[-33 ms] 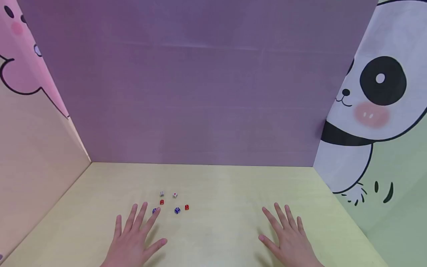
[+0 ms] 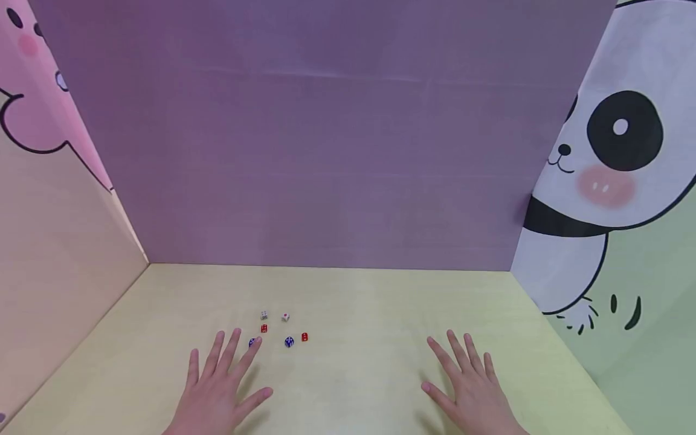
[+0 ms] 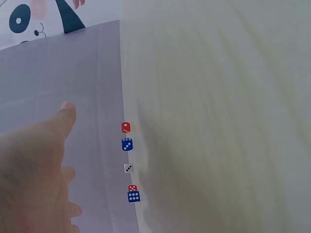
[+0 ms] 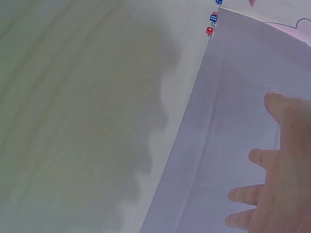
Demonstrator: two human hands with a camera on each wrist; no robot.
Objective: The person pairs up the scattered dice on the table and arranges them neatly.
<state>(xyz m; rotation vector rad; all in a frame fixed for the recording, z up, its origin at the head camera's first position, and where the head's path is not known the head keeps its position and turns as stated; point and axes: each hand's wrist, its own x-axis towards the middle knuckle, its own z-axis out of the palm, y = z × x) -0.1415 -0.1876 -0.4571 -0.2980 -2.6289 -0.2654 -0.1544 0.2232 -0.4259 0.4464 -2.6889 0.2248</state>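
Several small dice lie on the pale tabletop, left of centre in the head view. Two white dice, the left one [image 2: 264,315] and the right one [image 2: 285,317], are farthest back. One red die [image 2: 264,328] sits in front of them, another red die [image 2: 304,337] to the right. A blue die [image 2: 289,342] lies between; a second blue die [image 2: 252,342] is partly covered by my left index fingertip. My left hand [image 2: 214,389] is spread with straight fingers, holding nothing. Well to the right, my right hand [image 2: 475,389] is likewise spread, with no dice near it.
The pale tabletop [image 2: 364,362] ends at a purple back panel [image 2: 326,151]. A side wall with a panda drawing [image 2: 625,199] stands on the right. On the left is a wall with a pink cartoon figure [image 2: 49,109].
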